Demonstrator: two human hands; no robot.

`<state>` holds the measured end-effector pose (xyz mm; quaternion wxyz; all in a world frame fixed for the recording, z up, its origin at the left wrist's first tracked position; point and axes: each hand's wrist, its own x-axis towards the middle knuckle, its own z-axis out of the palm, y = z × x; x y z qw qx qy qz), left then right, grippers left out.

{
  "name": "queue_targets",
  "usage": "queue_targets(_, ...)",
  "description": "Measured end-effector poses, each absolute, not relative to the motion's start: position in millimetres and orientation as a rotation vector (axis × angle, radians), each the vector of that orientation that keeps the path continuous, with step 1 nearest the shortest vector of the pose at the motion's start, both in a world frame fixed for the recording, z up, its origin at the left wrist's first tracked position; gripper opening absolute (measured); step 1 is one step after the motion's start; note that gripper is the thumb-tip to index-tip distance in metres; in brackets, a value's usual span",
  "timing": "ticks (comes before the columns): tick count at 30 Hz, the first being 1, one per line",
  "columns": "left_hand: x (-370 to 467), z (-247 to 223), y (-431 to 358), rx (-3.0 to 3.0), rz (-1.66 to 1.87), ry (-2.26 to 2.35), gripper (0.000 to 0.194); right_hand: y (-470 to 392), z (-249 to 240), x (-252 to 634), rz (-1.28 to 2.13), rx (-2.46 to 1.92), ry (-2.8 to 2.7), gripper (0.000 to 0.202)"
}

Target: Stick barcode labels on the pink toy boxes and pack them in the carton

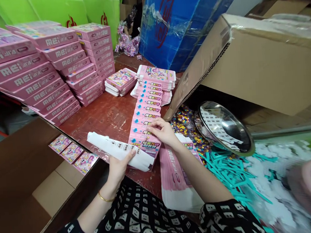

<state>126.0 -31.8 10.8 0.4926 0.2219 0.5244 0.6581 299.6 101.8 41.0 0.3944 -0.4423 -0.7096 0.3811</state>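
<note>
My left hand (pixel 121 165) grips a white rolled sheet (pixel 115 147) with small oval prints, its thumb on top, near the table's front edge. Just beyond it, my right hand (pixel 163 131) has thumb and fingertips together over a fanned row of pink printed cards (pixel 145 112); whether it pinches one is too small to tell. That row runs away from me to a pile of pink packs (pixel 156 75). Under my right forearm lies a stack of flat pink and white box blanks (pixel 172 175).
Stacked pink boxes (pixel 63 52) stand at the left. To the right are an open cardboard carton (pixel 260 59), a metal bowl (pixel 243 133), turquoise plastic pieces (pixel 225 172) and white pieces. A blue box (pixel 170 23) stands behind the red table (pixel 96 113); a brown carton is below left.
</note>
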Motion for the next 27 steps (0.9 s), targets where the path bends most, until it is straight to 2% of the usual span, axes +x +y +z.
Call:
queue_targets(5,125.0,9.4,-31.5,0.528,1.586,1.292,0.056,105.1,32.5,292.5,0.819,-1.231,-1.854,0.008)
queue_targets(9,127.3,13.1,-32.7,0.509,1.577,1.306,0.05,89.0,42.3,292.0,0.511,-1.232,-1.762,0.042)
queue_targets(10,128.7,14.4,-32.9,0.507,1.575,1.308,0.048,79.8,46.9,293.3,0.476,-1.204,-1.714,0.045)
queue_targets(12,132.2,16.7,-33.3,0.515,1.567,1.302,0.044,57.0,56.4,297.7,0.54,-1.145,-1.7,0.032)
queue_targets(14,135.9,18.0,-33.5,0.53,1.551,1.278,0.042,33.8,63.9,303.7,0.793,-1.123,-1.802,0.018)
queue_targets(16,139.3,18.2,-33.3,0.534,1.546,1.24,0.038,16.3,67.0,310.1,1.089,-1.147,-1.876,0.015)
queue_targets(18,142.4,18.2,-32.2,0.52,1.556,1.205,0.035,7.3,66.1,316.1,1.235,-1.179,-1.869,0.015)
queue_targets(21,146.5,19.5,-29.0,0.523,1.578,1.172,0.033,4.7,62.7,322.5,1.222,-1.171,-1.869,0.021)
queue_targets(27,151.0,23.3,-24.5,0.578,1.605,1.144,0.03,0.9,70.4,325.4,0.991,-0.995,-1.763,0.007)
